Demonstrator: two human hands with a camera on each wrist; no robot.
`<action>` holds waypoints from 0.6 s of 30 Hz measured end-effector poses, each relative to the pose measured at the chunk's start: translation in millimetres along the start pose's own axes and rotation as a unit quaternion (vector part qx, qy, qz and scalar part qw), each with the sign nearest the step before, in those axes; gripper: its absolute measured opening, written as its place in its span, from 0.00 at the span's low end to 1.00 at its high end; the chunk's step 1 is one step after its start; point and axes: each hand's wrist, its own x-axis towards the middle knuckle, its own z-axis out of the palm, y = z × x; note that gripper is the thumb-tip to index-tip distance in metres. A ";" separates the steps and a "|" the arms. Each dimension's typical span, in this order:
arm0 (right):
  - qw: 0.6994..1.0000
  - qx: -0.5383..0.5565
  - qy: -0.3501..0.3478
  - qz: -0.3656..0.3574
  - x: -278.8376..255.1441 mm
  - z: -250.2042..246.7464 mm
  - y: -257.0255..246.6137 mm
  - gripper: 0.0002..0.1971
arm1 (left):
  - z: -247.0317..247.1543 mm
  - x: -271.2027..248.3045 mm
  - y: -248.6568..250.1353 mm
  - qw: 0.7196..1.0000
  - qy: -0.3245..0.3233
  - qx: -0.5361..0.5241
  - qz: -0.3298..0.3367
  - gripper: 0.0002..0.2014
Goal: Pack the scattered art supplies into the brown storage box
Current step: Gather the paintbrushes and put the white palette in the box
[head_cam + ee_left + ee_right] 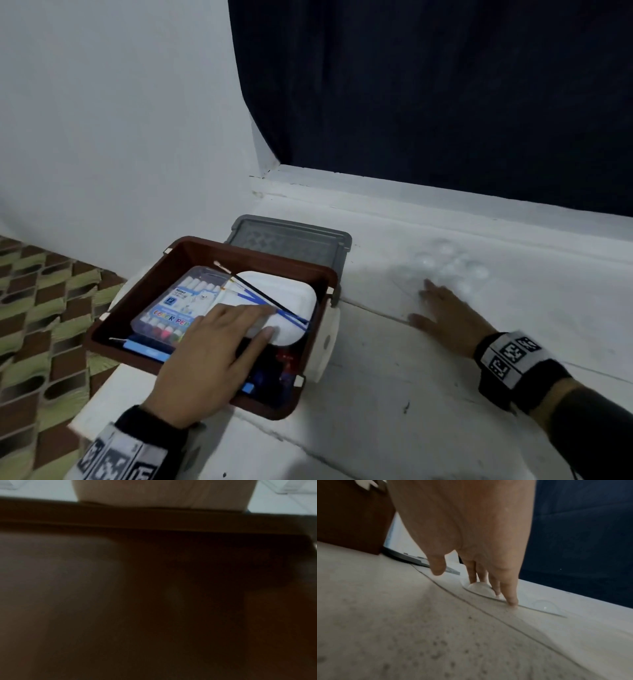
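Brown storage box (191, 250) sits on our table (394, 394), already holding markers (171, 308). Our left hand (209, 356) rests flat inside; our right hand (448, 315), fingers straight, touches the clear palette (481, 589). Next we likely must pry up its thin edge.

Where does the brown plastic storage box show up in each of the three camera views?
Head: the brown plastic storage box sits left of centre, open, with the left hand over its contents.
Left wrist: a dark brown band across the upper part is probably its rim; too dark and blurred to be sure.
Right wrist: its brown outer wall fills the upper left corner.
Shared landmark: the white surface it stands on.
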 end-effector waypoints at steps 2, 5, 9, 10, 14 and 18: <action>0.999 0.003 0.046 -0.005 -14.2 -1.9 -2.8 0.35 | -0.3 0.8 1.2 1.000 -0.005 0.004 -0.004 0.24; 0.992 -0.037 0.125 -0.003 -35.2 -2.2 -9.1 0.33 | -1.9 0.4 7.2 1.000 -0.005 0.001 -0.014 0.25; 0.994 -0.087 0.073 0.005 -47.7 15.5 -16.5 0.46 | -2.3 -0.6 13.0 0.999 0.011 -0.009 -0.029 0.23; 0.992 -0.100 0.076 0.007 -49.6 17.5 -18.2 0.47 | -1.9 -1.4 13.5 0.999 0.019 -0.010 -0.036 0.22; 0.988 -0.080 0.132 -0.008 -45.5 15.6 -16.4 0.31 | -0.6 -4.5 13.6 0.998 0.035 -0.012 -0.048 0.22; 0.984 -0.112 0.138 -0.026 -46.1 8.4 -23.4 0.20 | -0.6 -3.2 11.1 0.998 0.030 -0.017 -0.046 0.22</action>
